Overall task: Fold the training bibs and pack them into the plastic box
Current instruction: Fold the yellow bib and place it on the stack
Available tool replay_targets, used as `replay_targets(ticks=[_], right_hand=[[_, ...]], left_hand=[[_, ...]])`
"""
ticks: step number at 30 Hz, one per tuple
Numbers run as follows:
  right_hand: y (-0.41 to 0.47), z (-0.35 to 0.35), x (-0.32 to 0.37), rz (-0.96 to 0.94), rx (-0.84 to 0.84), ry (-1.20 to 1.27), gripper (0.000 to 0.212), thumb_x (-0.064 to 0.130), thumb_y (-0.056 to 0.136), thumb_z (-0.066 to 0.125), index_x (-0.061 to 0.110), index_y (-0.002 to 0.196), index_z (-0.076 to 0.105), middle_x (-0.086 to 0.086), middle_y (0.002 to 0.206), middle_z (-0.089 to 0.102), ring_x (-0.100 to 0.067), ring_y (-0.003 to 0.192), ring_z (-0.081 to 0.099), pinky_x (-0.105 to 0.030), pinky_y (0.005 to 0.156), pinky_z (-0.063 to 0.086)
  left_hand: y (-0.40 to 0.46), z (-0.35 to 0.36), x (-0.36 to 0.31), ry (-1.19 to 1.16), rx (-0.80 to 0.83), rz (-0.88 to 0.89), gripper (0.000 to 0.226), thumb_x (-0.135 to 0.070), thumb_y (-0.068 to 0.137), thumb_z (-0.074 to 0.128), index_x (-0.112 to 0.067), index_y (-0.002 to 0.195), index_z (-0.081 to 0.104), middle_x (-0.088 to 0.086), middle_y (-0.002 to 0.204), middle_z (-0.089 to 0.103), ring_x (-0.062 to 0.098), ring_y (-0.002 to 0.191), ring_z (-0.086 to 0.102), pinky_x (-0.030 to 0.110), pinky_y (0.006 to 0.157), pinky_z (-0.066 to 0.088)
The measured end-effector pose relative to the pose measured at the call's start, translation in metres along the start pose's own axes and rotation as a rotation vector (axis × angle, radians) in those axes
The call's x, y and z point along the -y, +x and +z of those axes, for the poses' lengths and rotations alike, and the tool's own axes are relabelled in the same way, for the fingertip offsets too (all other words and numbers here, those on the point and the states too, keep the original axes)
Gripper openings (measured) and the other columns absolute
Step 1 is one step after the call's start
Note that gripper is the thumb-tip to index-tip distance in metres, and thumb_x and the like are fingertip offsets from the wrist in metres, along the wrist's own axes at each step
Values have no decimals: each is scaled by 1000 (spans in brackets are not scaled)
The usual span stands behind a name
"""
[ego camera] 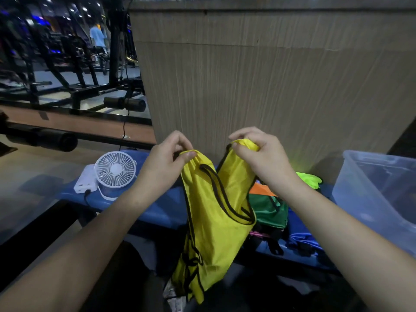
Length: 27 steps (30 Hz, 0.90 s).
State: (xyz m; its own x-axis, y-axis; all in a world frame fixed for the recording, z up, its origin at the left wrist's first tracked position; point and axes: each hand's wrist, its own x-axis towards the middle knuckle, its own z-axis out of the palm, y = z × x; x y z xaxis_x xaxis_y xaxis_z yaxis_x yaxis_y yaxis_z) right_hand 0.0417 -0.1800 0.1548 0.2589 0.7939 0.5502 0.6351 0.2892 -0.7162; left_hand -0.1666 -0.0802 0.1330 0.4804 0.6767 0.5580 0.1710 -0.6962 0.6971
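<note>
Nearest me, the yellow bib (216,210) hangs in the air in front of my lap, its lower hem with black ties dangling below the desk (157,210) edge. I hold it up by the two shoulder straps. My left hand (167,163) has a pinch grip on the left strap, thumb against curled fingers. My right hand (261,158) has its fingers curled round the bunched top of the right strap. Both grips closed on fabric, neither free.

Step in hand, as I judge it: the bib is lifted and being spread out by the shoulders, not yet folded. It hangs twisted, with the black-trimmed neck opening sagging to the right.

Next move calls for squaring the straps level, shaking out the twist, then bringing the two shoulders together or laying the bib flat on the blue desk to fold it in half. Free desk space looks tight, so a fold in the air may be easier.

Just behind the bib, on the desk, lies a heap of unfolded bibs: a green bib (270,212), an orange bib (262,190), and dark fabric under them. A neon green bib (309,177) sits further back.

To the far right stands the plastic box (369,194), clear; I cannot tell what it holds. To the left on the desk, a white fan (115,171) with a white power bank (84,182) touching its side.

Early in the task, I reckon.
</note>
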Motion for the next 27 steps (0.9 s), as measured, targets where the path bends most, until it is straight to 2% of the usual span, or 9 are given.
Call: replay_targets(ticks=[2, 4, 6, 8, 11, 17, 21, 24, 27], right_hand=[[0, -8, 1, 42, 6, 70, 21, 6, 88, 67, 9, 67, 70, 4, 98, 76, -12, 90, 67, -30, 82, 49], [0, -14, 1, 109, 13, 127, 19, 12, 87, 69, 5, 69, 70, -10, 81, 75, -16, 71, 63, -35, 66, 50], [0, -16, 2, 97, -7, 63, 34, 19, 86, 71, -8, 72, 58, -21, 66, 59, -17, 59, 50, -33, 55, 39], [0, -18, 6, 93, 9, -18, 43, 24, 88, 74, -8, 72, 50, -11, 62, 44, -11, 57, 41, -28, 54, 32], [-1, -18, 12, 145, 163, 8, 46, 36, 86, 76, -3, 79, 53, -5, 66, 47, -12, 59, 44, -28, 56, 34], [-1, -27, 7, 233, 346, 197, 28, 26, 86, 57, 20, 109, 74, 2, 104, 64, -53, 76, 56, -43, 69, 46], [0, -29, 12, 113, 246, -40, 33, 3, 84, 68, 27, 105, 69, 5, 90, 65, -31, 65, 61, -52, 68, 55], [0, -32, 13, 38, 198, -152, 52, 1, 76, 75, 30, 115, 56, 19, 75, 64, -4, 59, 53, -32, 58, 48], [-3, -39, 21, 41, 165, -356, 58, 8, 75, 75, 31, 125, 56, 19, 70, 62, -1, 62, 55, -22, 62, 45]], left_hand=[[2, -7, -3, 49, 2, 30, 11, -9, 93, 66, -12, 92, 56, -2, 77, 68, 0, 67, 59, 18, 65, 42], [4, -13, -6, 68, -1, 53, 11, -5, 93, 65, -9, 93, 54, 3, 78, 67, -1, 67, 57, 12, 65, 39], [6, -16, -9, 91, 8, 70, 11, -3, 94, 62, -8, 94, 53, 2, 75, 63, 0, 67, 54, 11, 64, 38], [7, -18, -13, 118, 45, 109, 13, -2, 94, 60, -10, 91, 51, -4, 70, 53, 3, 63, 49, 17, 61, 36], [10, -19, -13, 161, 131, 157, 22, 4, 92, 55, -15, 82, 56, 1, 74, 55, 17, 69, 50, 32, 65, 37], [16, -23, -8, 151, 220, 122, 36, 6, 93, 53, -21, 86, 75, -10, 95, 66, 8, 95, 62, 18, 81, 43], [17, -28, -8, 226, 237, 105, 19, -10, 91, 67, -28, 94, 74, -13, 101, 64, 2, 99, 60, 19, 82, 43], [21, -35, -12, 281, 233, 91, 22, -18, 87, 75, -34, 100, 67, -18, 104, 62, -5, 97, 56, 14, 76, 40], [24, -49, -15, 392, 248, 39, 39, -25, 87, 74, -44, 113, 53, -19, 104, 59, -3, 97, 56, 23, 74, 45]])
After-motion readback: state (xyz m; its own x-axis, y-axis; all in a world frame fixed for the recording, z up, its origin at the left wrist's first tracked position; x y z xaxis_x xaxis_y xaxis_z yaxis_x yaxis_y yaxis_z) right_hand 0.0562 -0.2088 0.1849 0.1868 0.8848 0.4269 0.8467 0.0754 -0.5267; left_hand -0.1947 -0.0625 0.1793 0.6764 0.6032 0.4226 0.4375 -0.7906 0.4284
